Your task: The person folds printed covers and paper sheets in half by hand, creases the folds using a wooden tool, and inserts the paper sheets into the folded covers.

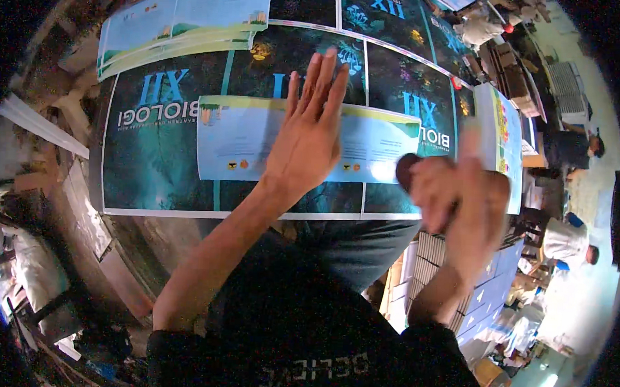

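Note:
My left hand (307, 128) lies flat, fingers stretched, across a light blue printed strip (236, 143) with a green band along its far edge. The strip rests on a large dark teal sheet (157, 178) printed with repeated book covers. Smeared by motion, my right hand (463, 195) is closed over the strip's right end. A dark brown, round-ended object (406, 171) pokes out of its left side; the kind cannot be made out, and most of it is hidden by the fingers. Whether it touches the paper cannot be told.
More light blue strips (186, 22) lie stacked at the far left of the sheet. A pile of printed sheets (507, 132) stands at the right edge. Blue printed stacks (488, 281) sit lower right. Other people, one in a white shirt (568, 243), are farther right.

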Available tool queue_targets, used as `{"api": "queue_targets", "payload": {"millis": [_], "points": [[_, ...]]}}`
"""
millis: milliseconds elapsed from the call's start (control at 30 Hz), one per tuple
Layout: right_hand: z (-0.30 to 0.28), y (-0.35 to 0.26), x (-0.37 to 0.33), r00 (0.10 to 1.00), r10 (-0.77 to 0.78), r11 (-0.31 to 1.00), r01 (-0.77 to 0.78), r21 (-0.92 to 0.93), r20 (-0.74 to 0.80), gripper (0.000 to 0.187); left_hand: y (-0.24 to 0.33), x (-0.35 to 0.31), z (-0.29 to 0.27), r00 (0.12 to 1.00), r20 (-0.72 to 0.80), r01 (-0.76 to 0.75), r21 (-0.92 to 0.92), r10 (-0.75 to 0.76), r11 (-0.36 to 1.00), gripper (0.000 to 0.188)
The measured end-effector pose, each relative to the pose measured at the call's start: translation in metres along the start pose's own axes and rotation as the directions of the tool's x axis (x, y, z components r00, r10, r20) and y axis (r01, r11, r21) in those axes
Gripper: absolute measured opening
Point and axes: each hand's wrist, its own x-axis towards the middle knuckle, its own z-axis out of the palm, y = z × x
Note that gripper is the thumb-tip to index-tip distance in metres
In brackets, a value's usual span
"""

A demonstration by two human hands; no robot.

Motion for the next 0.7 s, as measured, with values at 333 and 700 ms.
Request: {"api": "queue_targets", "payload": {"millis": [333,700], "points": [[0.051,0.030,0.014,0.951,0.292,0.886,-0.309,-0.347,-0.101,0.066,0.022,0.012,0.020,0.972,-0.207,0.092,-0.114,-0.114,0.989,0.063],[0.053,-0.025,0.032,0.973,-0.227,0.943,0.230,-0.239,0.039,0.047,0.021,0.002,0.019,0.962,-0.215,0.151,-0.099,-0.170,0.984,0.060]]}}
